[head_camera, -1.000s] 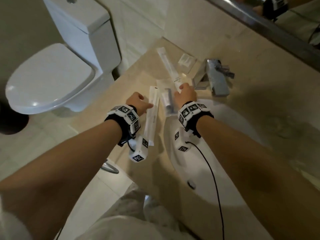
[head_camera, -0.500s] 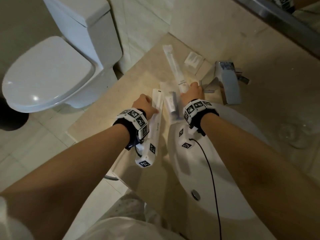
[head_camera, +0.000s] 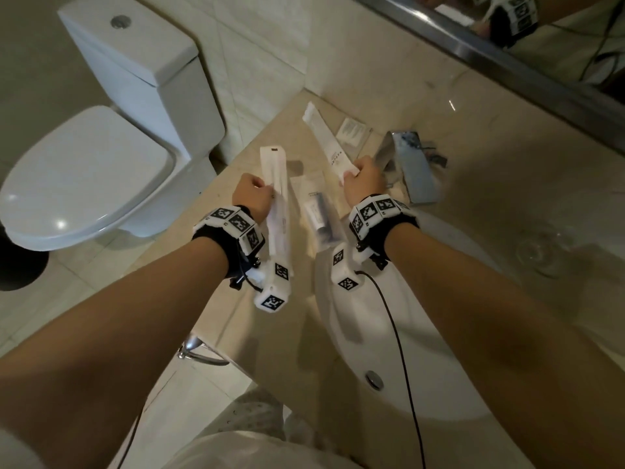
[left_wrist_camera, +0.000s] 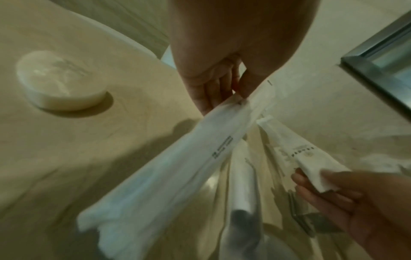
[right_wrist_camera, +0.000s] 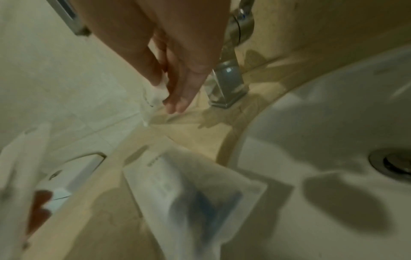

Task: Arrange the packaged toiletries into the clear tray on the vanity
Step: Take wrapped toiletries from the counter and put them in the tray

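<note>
My left hand [head_camera: 253, 195] grips a long white paper packet [head_camera: 276, 177] partway along, holding it above the vanity top [head_camera: 236, 282]; the wrist view shows thumb and fingers [left_wrist_camera: 213, 95] pinching that packet [left_wrist_camera: 177, 167]. My right hand [head_camera: 362, 177] pinches the near end of a second long white packet [head_camera: 323, 138], whose far end points toward the wall. Between my hands lies a see-through holder [head_camera: 316, 211] with a white and dark tube in it; whether it is the tray or a pouch I cannot tell. A small flat sachet [head_camera: 353, 130] lies behind.
A chrome tap [head_camera: 411, 167] stands just right of my right hand, with the white basin [head_camera: 422, 350] below it. The vanity's left edge drops to the floor beside a toilet [head_camera: 84, 170]. A mirror frame [head_camera: 490, 52] runs along the back wall.
My left hand has taken hold of the long packet beside it and lifted it off the counter. My right hand has closed on the near end of the other packet.
</note>
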Tool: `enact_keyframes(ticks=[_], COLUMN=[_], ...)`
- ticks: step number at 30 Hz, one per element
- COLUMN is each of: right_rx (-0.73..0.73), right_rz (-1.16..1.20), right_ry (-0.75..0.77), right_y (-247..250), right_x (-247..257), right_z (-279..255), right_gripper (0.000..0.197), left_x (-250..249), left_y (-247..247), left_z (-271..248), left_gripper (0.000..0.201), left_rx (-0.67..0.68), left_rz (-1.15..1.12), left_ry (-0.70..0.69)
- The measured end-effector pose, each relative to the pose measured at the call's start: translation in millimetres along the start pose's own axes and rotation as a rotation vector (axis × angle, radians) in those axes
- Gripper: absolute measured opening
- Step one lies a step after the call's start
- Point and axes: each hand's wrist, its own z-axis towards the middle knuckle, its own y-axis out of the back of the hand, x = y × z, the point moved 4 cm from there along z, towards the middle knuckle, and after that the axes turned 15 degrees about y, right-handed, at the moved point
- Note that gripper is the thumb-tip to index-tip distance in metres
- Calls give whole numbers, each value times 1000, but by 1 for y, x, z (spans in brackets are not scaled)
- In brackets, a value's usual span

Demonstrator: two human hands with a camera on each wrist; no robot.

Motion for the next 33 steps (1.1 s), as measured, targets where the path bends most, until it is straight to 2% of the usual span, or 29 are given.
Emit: enact_keyframes(ticks=[5,7,10,12,14,18,21,24,26,28,33], right_rx=[-78,-111,-161,-200,-267,-369,-462,-550,-626,-704,-894], right_rz=[230,287,302,262,219,220,240,266,278,267,314], right_ry=[98,105,125,128,124,77,26,-54,-115,-164,-259], right_y=[25,40,75,100,127,183,227,260,284,309,358], right_x=[28,34,36,32,24,-2,-31,-60,-83,-107,-157], right_z=[-13,-19,-31,-39,-49,-70,-92,-116,-138,-162,-225], right_gripper=[22,22,24,22,20,24,28,27,25,24,25], left_x=[-28,-39,-58,-67,-74,-83,-82,-76,-70,-61,-34], left_y=[1,0,-10,-21,-37,-79,-117,-151,-176,-200,-248], left_z=[-22,-33,-56,-70,-84,-128,-168,-203,-229,-255,-295], left_gripper=[10,15,10,6,5,35,53,62,54,32,14], left_rx=[-23,-50,-77,-47,20,147,316,447,545,626,725], left_rz=[-17,-19,-70,-93,-87,73,198,273,349,455,561], left_ry=[-127,-165,-209,-239,-271,-363,-427,-458,-491,-518,-566])
